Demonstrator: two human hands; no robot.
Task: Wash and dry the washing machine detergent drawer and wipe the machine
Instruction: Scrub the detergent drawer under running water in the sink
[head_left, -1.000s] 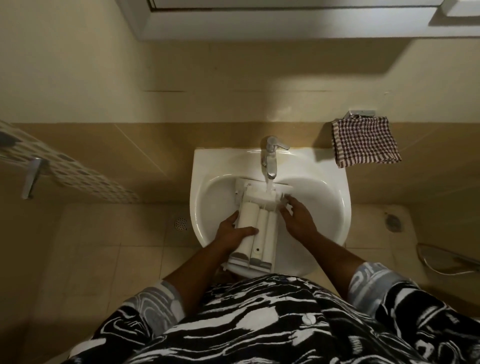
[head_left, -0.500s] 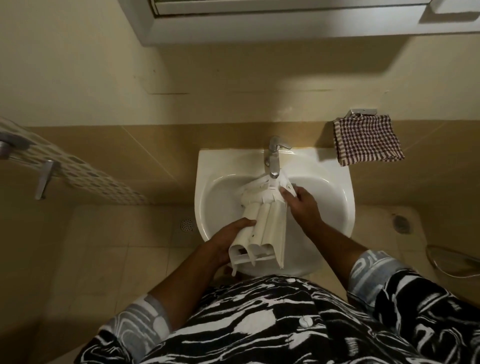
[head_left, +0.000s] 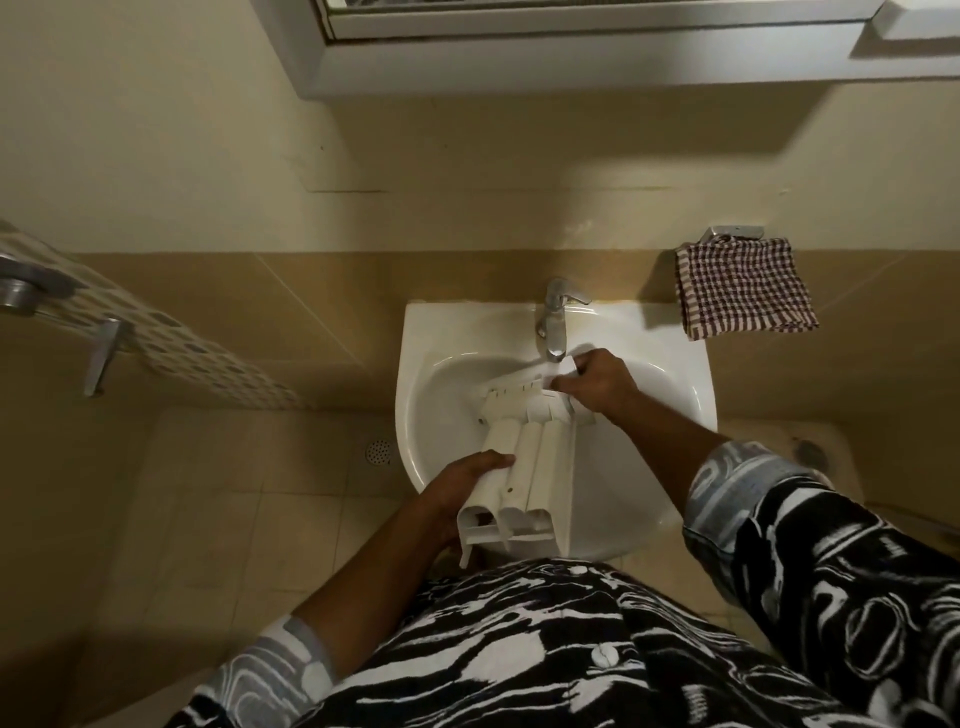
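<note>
1. Nearest, a black-and-white patterned shirt (head_left: 519, 649) fills the lower edge. Both forearms reach out from it over the sink (head_left: 415, 374).
2. The left hand (head_left: 462, 488) grips the near left side of the detergent drawer (head_left: 530, 467). The thumb lies on top and the fingers wrap under the edge, where their tips are hidden.
3. The drawer lies lengthwise above the basin, with its near end jutting past the near rim and its far end under the tap (head_left: 553, 322). I cannot tell whether it rests on the basin or hangs clear of it.
4. The right hand (head_left: 597, 384) is curled round the drawer's far end, pinching the wide panel just below the spout. I cannot tell whether water is running.
5. The drawer looks like light, stiff moulded plastic, and it is probably slick when wet. The thin tabs at the far end seem the likeliest parts to snap. The long side walls look like the safest hold, one hand at each end, so it can be turned without slipping.
6. Farther off, a floor drain (head_left: 379, 451) sits left of the sink. A checked cloth (head_left: 745, 286) hangs on the wall to the right, well apart from the hands, and looks suited to the drying.
</note>
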